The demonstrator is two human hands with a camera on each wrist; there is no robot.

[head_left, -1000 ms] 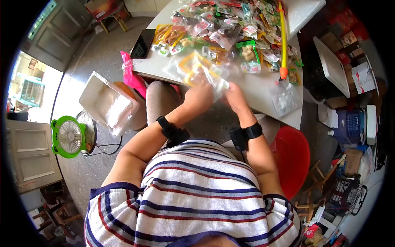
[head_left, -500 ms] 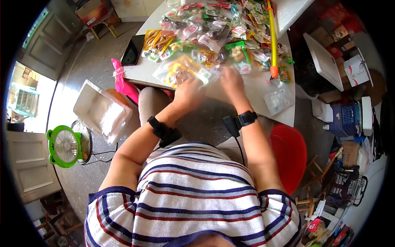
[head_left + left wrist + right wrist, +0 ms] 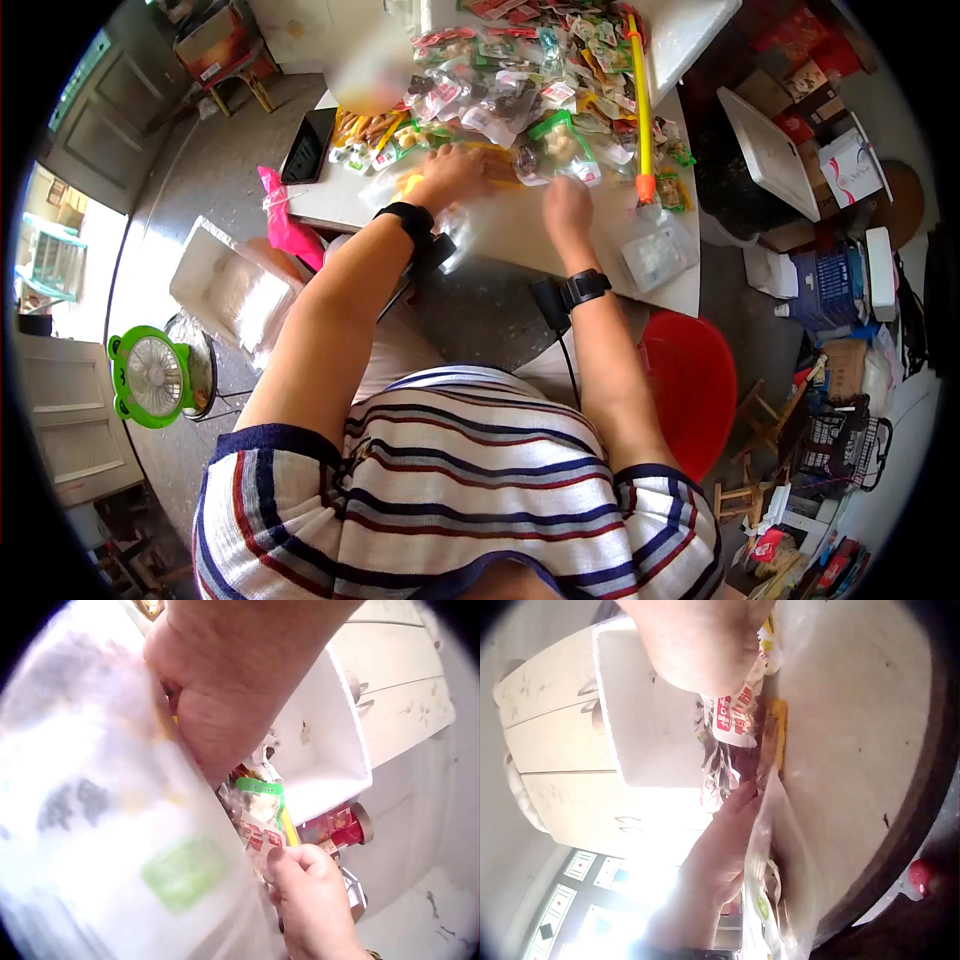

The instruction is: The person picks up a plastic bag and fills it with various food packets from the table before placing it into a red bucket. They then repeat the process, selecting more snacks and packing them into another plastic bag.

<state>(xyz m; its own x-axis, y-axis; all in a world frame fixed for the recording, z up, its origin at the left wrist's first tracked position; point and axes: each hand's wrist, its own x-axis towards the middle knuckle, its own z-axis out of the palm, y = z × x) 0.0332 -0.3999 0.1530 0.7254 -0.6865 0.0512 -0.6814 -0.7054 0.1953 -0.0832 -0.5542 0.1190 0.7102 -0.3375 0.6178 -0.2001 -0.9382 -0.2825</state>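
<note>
In the head view my left hand (image 3: 450,175) holds a clear plastic bag (image 3: 455,240) over the front of the table. The bag hangs past the table edge and has yellow packets in it; in the left wrist view this bag (image 3: 112,817) looms large beside the hand. My left fingertips reach a yellow-edged packet (image 3: 776,735). To its right, my right hand (image 3: 568,208) is curled, thumb against the index finger, right at a white packet with red printing (image 3: 735,720). I cannot tell whether it grips that packet. A green-edged packet (image 3: 562,142) lies just beyond.
Many snack packets (image 3: 500,90) are heaped across the table (image 3: 520,240). A yellow tube with an orange end (image 3: 642,110) lies on the right, near a clear pouch (image 3: 658,255). A phone (image 3: 308,146) sits at the left edge; a foam box (image 3: 222,275) stands below.
Both hands had met at the bag; the right hand has come away to the right. My left hand has reached forward over the table with the bag.
</note>
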